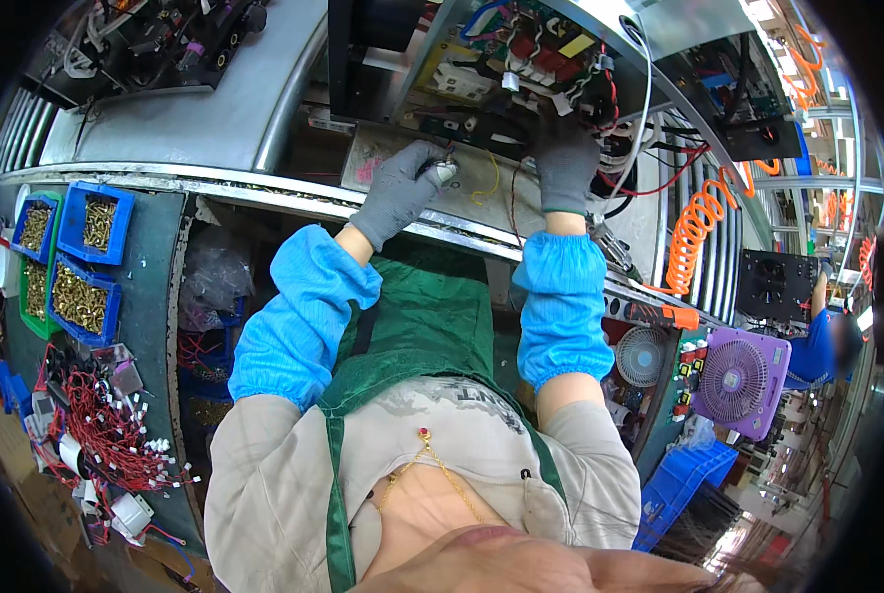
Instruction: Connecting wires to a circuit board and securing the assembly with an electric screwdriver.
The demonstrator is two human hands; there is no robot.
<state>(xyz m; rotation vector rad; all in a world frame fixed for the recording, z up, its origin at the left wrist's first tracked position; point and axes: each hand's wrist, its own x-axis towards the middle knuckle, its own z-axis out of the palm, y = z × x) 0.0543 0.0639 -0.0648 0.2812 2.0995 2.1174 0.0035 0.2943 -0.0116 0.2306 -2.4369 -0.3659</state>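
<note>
My left hand, in a grey glove, is closed with thumb and fingers pinching a small silvery-white piece; its exact kind is too small to tell. It is just in front of an open metal housing full of circuit boards and wires. My right hand, also gloved in grey, reaches into the housing's lower edge, below a green circuit board. Its fingers are lost in dark shadow among the wires. A thin yellow wire lies on the metal plate between my hands.
Blue bins of brass-coloured screws stand at the left, with a heap of red wires nearer me. On the right are an orange coiled hose, an orange-and-black tool and a purple fan. A person stands farther right.
</note>
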